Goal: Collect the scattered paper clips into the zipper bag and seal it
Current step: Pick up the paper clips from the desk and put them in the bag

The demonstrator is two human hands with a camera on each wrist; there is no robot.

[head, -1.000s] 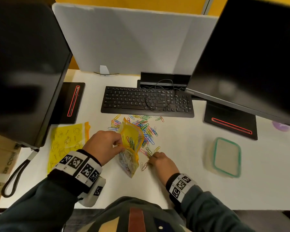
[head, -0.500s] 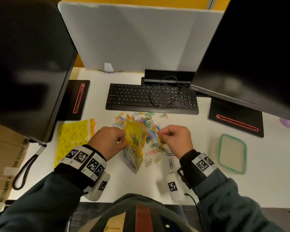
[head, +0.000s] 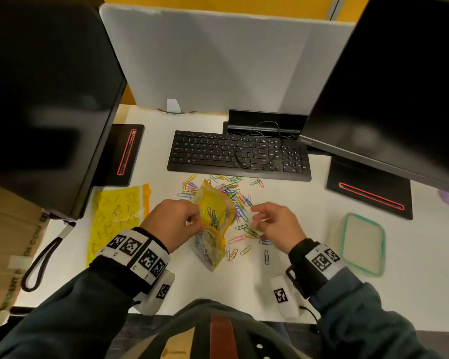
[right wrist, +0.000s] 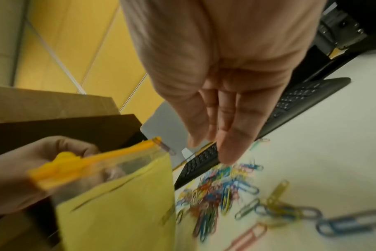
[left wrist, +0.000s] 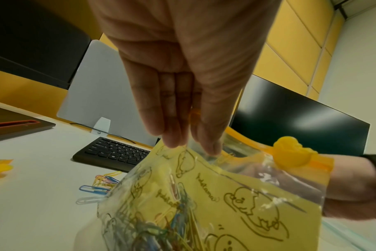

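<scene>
A yellow zipper bag (head: 213,211) with cartoon prints stands tilted on the white desk with its mouth open. My left hand (head: 192,218) pinches its near rim between thumb and fingers (left wrist: 172,135). Several coloured clips lie inside the bag (left wrist: 161,229). Its orange duck-shaped slider (left wrist: 290,152) sits at the end of the zip. My right hand (head: 257,216) hovers just right of the bag, its fingers (right wrist: 230,149) straight and holding nothing. A pile of scattered paper clips (head: 233,193) lies behind and right of the bag, with loose clips (head: 233,252) in front.
A black keyboard (head: 239,154) lies behind the clips, between two dark monitors on black stands. A second yellow bag (head: 117,211) lies flat to the left. A green-rimmed plastic container (head: 360,244) sits to the right, and a cardboard box (head: 8,242) stands beside the desk's left edge.
My right hand rose from the desk to the bag's mouth with pinched fingers, then drew back right with its fingers loosened. My left hand kept holding the bag.
</scene>
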